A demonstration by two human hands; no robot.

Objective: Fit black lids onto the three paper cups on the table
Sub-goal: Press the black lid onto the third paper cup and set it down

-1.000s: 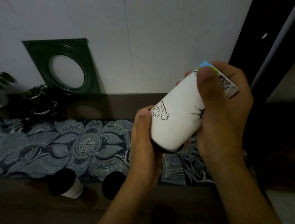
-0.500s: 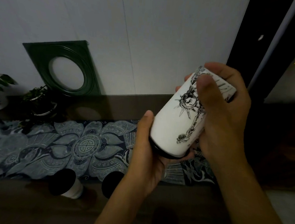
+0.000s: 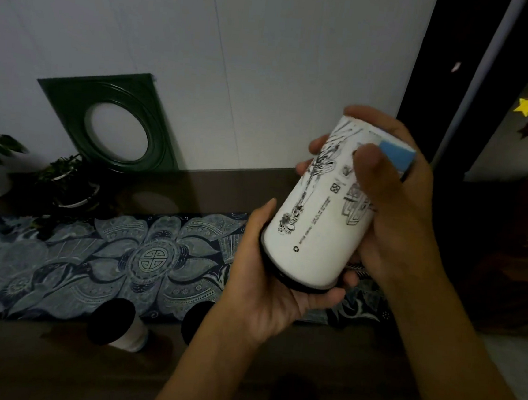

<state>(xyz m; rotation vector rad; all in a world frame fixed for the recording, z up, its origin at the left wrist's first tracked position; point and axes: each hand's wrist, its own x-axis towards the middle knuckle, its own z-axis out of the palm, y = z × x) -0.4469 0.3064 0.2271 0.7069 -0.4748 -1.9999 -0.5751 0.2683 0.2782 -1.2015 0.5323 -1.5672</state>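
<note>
While my right hand (image 3: pixel 395 211) wraps the paper cup (image 3: pixel 322 211) near its base, it's tilted mouth-down toward me, so my left hand (image 3: pixel 268 283) cups the black lid (image 3: pixel 284 276) straight underneath. Two lidded cups (image 3: pixel 123 328) wait on the tabletop (image 3: pixel 50 369).

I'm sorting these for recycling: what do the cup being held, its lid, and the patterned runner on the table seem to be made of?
Cup: looks like matte white paper, with printed black drawings and a recycling mark.
Lid: black, probably plastic; only a thin dark rim shows, too dim to judge the finish.
Runner: seemingly woven or printed fabric, matte blue-grey, lying flat with floral patterning.
</note>
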